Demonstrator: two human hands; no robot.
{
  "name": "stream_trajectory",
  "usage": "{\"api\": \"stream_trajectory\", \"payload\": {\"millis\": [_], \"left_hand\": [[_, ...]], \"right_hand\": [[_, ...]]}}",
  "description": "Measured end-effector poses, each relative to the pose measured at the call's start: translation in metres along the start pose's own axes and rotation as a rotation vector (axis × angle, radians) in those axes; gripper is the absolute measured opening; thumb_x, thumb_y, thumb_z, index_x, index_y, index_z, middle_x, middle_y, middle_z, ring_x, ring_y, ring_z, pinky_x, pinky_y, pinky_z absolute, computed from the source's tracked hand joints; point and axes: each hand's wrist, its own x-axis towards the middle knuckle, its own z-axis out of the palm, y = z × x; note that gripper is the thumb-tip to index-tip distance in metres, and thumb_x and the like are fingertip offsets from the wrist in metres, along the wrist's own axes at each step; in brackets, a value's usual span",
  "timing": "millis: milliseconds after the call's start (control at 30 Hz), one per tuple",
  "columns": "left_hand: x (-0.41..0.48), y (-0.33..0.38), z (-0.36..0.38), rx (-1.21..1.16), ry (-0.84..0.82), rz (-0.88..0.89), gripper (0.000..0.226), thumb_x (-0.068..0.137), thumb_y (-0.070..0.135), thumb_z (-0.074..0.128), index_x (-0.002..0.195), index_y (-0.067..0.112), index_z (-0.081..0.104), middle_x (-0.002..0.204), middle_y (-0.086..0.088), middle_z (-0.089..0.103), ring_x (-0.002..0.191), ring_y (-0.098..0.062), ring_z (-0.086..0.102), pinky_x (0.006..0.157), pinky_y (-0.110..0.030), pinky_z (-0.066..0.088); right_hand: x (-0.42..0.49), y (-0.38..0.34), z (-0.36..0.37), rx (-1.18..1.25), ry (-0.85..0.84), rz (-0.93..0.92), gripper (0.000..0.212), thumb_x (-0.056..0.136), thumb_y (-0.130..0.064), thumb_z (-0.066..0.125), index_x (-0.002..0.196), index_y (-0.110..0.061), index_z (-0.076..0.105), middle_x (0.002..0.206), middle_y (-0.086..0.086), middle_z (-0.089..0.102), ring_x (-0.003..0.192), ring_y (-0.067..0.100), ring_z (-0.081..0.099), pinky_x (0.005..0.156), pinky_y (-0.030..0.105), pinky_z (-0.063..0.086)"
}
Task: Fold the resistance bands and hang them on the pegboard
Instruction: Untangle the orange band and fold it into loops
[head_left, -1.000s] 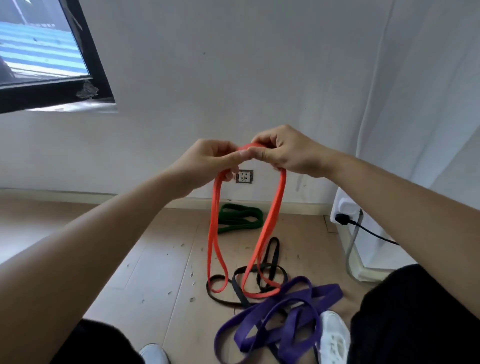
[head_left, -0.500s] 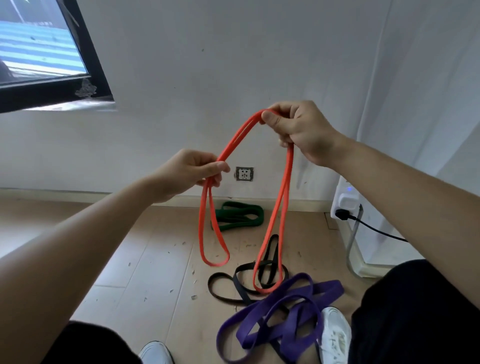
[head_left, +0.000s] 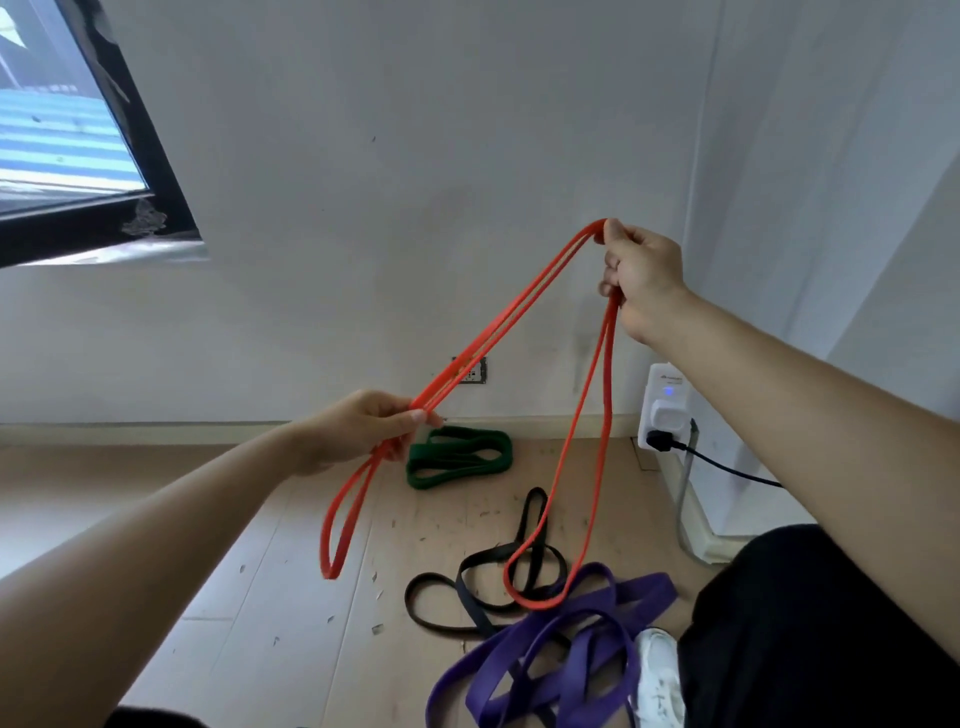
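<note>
Both hands hold an orange resistance band (head_left: 511, 316) in the air. My right hand (head_left: 641, 278), raised at the upper right, pinches its top fold. My left hand (head_left: 363, 428), lower and to the left, grips two strands of it. Between the hands the doubled band runs taut on a slant. One loop hangs below my left hand, a longer one drops from my right hand to the floor. On the floor lie a folded green band (head_left: 457, 457), a tangled black band (head_left: 485, 577) and a purple band (head_left: 550, 654). No pegboard is in view.
A white wall with a socket (head_left: 472, 371) stands ahead, and a dark-framed window (head_left: 78, 156) is at the upper left. A white plugged-in device with a black cable (head_left: 667, 410) sits at the right wall. My white shoe (head_left: 660, 675) and dark trouser leg are at the bottom right.
My hands, which met at the band's top, have drawn apart: the right rose to the upper right, the left sank lower. The band is now stretched on a slant between them.
</note>
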Motion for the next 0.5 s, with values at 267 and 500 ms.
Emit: {"api": "stream_trajectory", "payload": {"millis": [267,500], "left_hand": [[0.004,-0.022,-0.014,-0.028,-0.053,-0.149,0.021,0.100,0.016,0.060,0.118,0.014,0.071,0.097,-0.005,0.074,0.096,-0.024,0.071,0.096,-0.041,0.057],[-0.003,-0.036,-0.028,-0.115,-0.013,-0.277,0.021,0.098,0.003,0.060,0.119,0.002,0.058,0.106,-0.017,0.076,0.098,-0.033,0.074,0.088,-0.043,0.060]], "right_hand": [[0.024,0.022,-0.035,-0.045,0.151,0.091,0.026,0.101,-0.025,0.059,0.081,-0.010,0.066,0.057,-0.001,0.040,0.042,0.011,0.031,0.046,0.028,0.032],[0.030,0.028,-0.049,-0.081,0.228,0.142,0.025,0.101,-0.028,0.060,0.083,-0.012,0.067,0.060,-0.001,0.043,0.046,0.013,0.033,0.047,0.027,0.034]]}}
